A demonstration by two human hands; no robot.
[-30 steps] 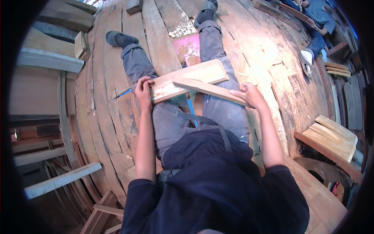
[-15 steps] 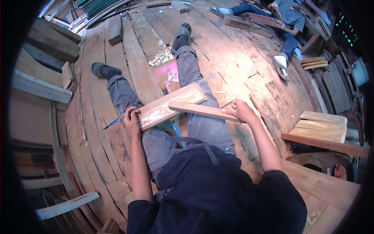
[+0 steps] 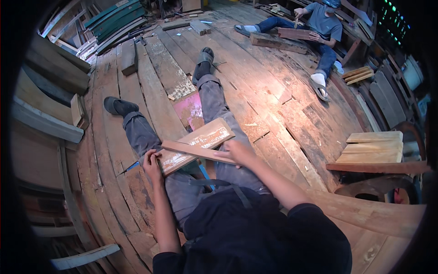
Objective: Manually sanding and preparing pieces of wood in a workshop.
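Across my thighs lies a wide wooden board [image 3: 213,132] with pale, whitish patches on its upper face. My left hand [image 3: 152,164] grips its near left end, fingers curled over the edge. A narrow wooden strip [image 3: 194,151] rests slantwise on top of the board, its left tip close to my left fingers. The strip's right end is in my right hand [image 3: 236,153], which is closed around it above my right thigh. Part of the board's surface is hidden beneath the strip.
Another person [image 3: 323,23] sits on the plank floor [image 3: 255,91] at the far right, holding a wooden piece. Pale boards [image 3: 375,147] are stacked at my right. Large timbers [image 3: 50,118] line the left side. A wood block [image 3: 129,57] lies ahead.
My right hand has moved left with the narrow strip, sliding it across the board toward my left hand. My left hand keeps its grip. The view has tilted slightly upward.
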